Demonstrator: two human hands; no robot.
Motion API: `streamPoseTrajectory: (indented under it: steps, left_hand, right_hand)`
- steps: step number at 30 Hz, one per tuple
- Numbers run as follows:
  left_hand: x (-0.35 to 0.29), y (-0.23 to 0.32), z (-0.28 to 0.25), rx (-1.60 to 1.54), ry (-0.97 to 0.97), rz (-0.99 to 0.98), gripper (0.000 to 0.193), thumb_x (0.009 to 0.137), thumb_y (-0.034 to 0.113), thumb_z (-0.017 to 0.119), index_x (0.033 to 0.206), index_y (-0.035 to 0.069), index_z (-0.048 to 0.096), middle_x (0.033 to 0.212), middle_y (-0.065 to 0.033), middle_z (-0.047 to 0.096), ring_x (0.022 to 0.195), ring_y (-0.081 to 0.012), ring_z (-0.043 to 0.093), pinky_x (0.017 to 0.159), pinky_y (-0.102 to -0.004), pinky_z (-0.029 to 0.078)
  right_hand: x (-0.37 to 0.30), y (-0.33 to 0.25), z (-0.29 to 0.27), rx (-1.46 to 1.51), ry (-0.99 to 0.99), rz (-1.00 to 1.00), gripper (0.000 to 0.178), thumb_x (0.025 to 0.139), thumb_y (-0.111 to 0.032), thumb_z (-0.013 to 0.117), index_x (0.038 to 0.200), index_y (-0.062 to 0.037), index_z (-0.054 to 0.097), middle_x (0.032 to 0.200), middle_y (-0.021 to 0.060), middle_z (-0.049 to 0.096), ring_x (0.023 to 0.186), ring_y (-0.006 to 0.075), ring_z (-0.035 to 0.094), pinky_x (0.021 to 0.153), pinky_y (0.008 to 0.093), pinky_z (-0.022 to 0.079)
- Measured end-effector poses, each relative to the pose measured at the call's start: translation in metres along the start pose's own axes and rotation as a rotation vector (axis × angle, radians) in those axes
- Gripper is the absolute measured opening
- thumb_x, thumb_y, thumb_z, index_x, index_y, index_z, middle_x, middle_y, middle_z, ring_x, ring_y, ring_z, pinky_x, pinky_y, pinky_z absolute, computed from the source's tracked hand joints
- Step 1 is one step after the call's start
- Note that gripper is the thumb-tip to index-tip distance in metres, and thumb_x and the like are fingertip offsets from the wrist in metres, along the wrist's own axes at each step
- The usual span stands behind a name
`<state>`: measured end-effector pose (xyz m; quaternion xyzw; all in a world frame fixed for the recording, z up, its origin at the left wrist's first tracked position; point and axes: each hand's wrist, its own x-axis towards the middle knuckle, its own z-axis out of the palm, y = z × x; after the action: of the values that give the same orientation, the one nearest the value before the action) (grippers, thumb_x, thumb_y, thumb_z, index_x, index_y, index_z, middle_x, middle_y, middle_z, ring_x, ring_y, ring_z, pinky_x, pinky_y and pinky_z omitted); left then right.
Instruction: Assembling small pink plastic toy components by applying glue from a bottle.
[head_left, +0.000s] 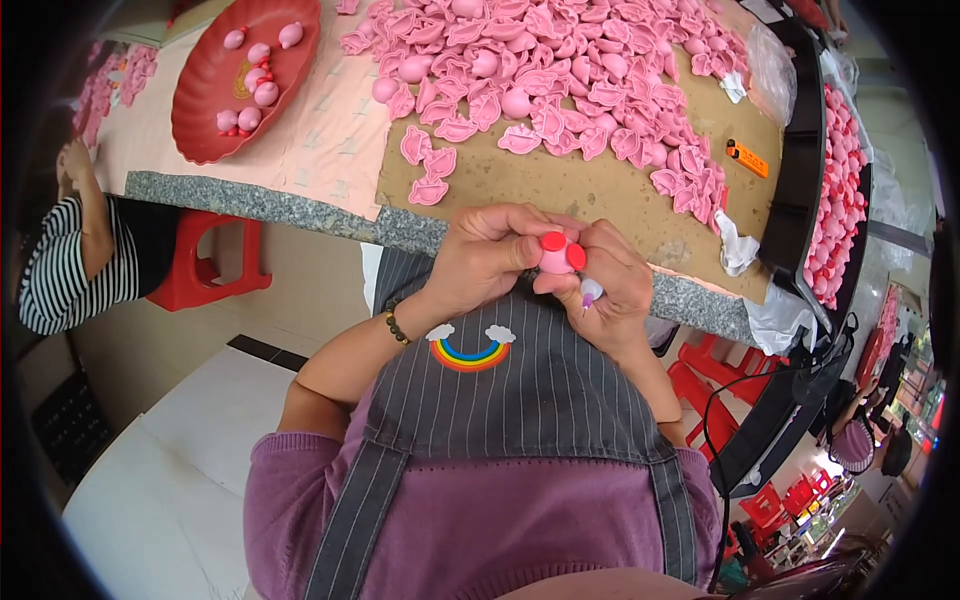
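Observation:
Just past the table's near edge, my left hand [490,257] and my right hand [617,283] pinch a small round pink toy piece [555,264] between them. Two red discs [553,241] show on its upper side. Tucked in my right hand as well is a small whitish bottle [591,287] with a purple tip that points down. Beyond my hands lies a large heap of pink plastic shell-like pieces [560,85], with a few round ones among them. Several loose pink shells [430,160] lie nearest my left hand.
A red scalloped plate [190,120] at the far left holds several pink-and-red pieces. To the right lie an orange utility knife [747,158], crumpled tissue [737,247] and a black tray [803,150] of pink-and-red pieces [835,200]. Another person's striped sleeve [75,255] shows left; red stools [205,265] stand below.

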<state>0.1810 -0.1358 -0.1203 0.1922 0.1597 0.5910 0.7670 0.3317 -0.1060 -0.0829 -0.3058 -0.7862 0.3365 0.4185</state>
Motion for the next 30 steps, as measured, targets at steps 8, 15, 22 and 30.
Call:
streamPoseTrajectory:
  steps: [8, 15, 22, 30]
  left_hand:
    - [0.0010, -0.0022, -0.0025, -0.019, 0.008, 0.020, 0.012, 0.082, 0.003, 0.060, 0.092, -0.004, 0.061, 0.105, -0.0226, 0.059, 0.093, -0.0233, 0.060, 0.083, -0.0337, 0.049]
    - [0.0010, -0.0035, -0.0046, 0.007, 0.018, 0.044, 0.012, 0.082, 0.003, 0.060, 0.092, -0.004, 0.062, 0.105, -0.0223, 0.060, 0.093, -0.0229, 0.060, 0.083, -0.0339, 0.049]
    - [0.0015, -0.0043, -0.0060, -0.002, 0.018, 0.042, 0.013, 0.082, 0.004, 0.060, 0.093, -0.004, 0.061, 0.104, -0.0214, 0.060, 0.093, -0.0226, 0.060, 0.084, -0.0341, 0.048]
    - [0.0038, -0.0073, -0.0083, -0.018, -0.002, 0.054, 0.016, 0.084, 0.006, 0.059, 0.096, -0.004, 0.060, 0.105, -0.0196, 0.060, 0.095, -0.0214, 0.060, 0.085, -0.0332, 0.048]
  right_hand:
    - [-0.0007, 0.0010, 0.0016, -0.015, 0.005, 0.012, 0.035, 0.069, -0.025, 0.074, 0.071, 0.0040, 0.055, 0.064, 0.0094, 0.052, 0.060, 0.0232, 0.052, 0.054, 0.0302, 0.041]
    - [-0.0007, 0.0013, 0.0038, -0.029, 0.015, 0.014, 0.035, 0.068, -0.025, 0.075, 0.071, 0.0041, 0.056, 0.063, 0.0089, 0.051, 0.060, 0.0228, 0.052, 0.054, 0.0299, 0.041]
    - [-0.0004, 0.0020, 0.0048, -0.041, 0.016, 0.034, 0.035, 0.068, -0.025, 0.075, 0.072, 0.0038, 0.056, 0.063, 0.0092, 0.051, 0.060, 0.0224, 0.053, 0.055, 0.0292, 0.042]
    - [-0.0014, 0.0076, 0.0055, -0.020, 0.032, 0.032, 0.034, 0.068, -0.025, 0.075, 0.073, 0.0042, 0.057, 0.066, 0.0096, 0.053, 0.062, 0.0210, 0.054, 0.057, 0.0279, 0.042]
